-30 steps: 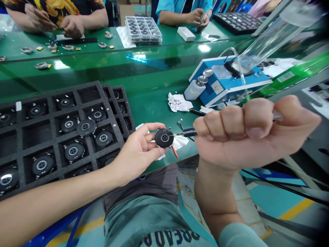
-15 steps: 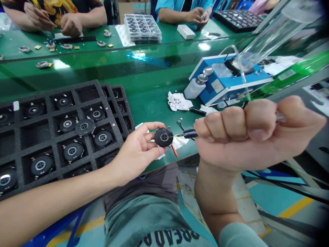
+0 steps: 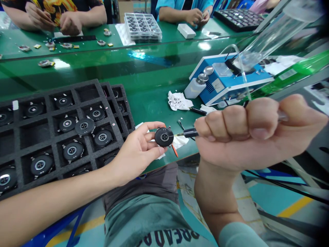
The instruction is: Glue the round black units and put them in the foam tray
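On the glossy green workbench (image 3: 151, 103), a black foam tray (image 3: 53, 115) of round dark discs is being passed over. A round black disc (image 3: 163, 137) is being gripped just beside the tray by the curled left hand (image 3: 136, 151), while a fine-tipped black-gripped tool (image 3: 190, 132) is being held against its rim by the tightly clenched right hand (image 3: 246, 133). Dark lettering, "READ", is being shown on the grey-green shirt (image 3: 144, 219).

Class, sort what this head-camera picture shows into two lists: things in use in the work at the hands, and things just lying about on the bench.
In use: left hand holding a round black part; right hand gripping a black-handled fine-tipped tool, tip at the part's edge.

Lying about: crumpled tissue; orange-tipped stick; white bottle; blue benchtop machine.
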Available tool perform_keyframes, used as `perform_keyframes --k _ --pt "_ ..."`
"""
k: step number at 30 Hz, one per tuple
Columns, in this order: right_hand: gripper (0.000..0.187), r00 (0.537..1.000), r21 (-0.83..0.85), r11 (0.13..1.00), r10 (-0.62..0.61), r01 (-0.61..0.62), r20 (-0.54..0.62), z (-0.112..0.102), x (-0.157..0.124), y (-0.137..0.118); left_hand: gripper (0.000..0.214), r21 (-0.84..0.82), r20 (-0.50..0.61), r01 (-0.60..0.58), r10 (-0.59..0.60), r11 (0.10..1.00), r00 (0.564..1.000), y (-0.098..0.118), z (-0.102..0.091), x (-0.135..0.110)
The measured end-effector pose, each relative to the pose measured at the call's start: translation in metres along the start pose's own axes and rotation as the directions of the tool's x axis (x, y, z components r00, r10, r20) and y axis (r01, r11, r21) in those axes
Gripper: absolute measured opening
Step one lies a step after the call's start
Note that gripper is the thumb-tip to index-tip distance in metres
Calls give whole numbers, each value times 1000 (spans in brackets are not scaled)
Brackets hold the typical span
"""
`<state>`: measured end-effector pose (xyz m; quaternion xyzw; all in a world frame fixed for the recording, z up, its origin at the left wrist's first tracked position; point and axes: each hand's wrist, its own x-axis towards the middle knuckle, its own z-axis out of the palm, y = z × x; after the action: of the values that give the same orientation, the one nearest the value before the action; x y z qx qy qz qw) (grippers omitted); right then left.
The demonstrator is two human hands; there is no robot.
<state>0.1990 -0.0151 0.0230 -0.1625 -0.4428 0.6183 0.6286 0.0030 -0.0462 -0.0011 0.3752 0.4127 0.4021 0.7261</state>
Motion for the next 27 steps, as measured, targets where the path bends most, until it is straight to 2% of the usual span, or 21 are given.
perform_keyframes --k 3,27 --pt "56 999 23 1000 -3 2 37 -3 -1 0 47 -6 -1 -2 2 1000 1000 0 0 0" --pt "58 999 -15 999 41 -41 19 4 -4 -2 49 8 4 1 -1 1000 1000 -2 -1 0"
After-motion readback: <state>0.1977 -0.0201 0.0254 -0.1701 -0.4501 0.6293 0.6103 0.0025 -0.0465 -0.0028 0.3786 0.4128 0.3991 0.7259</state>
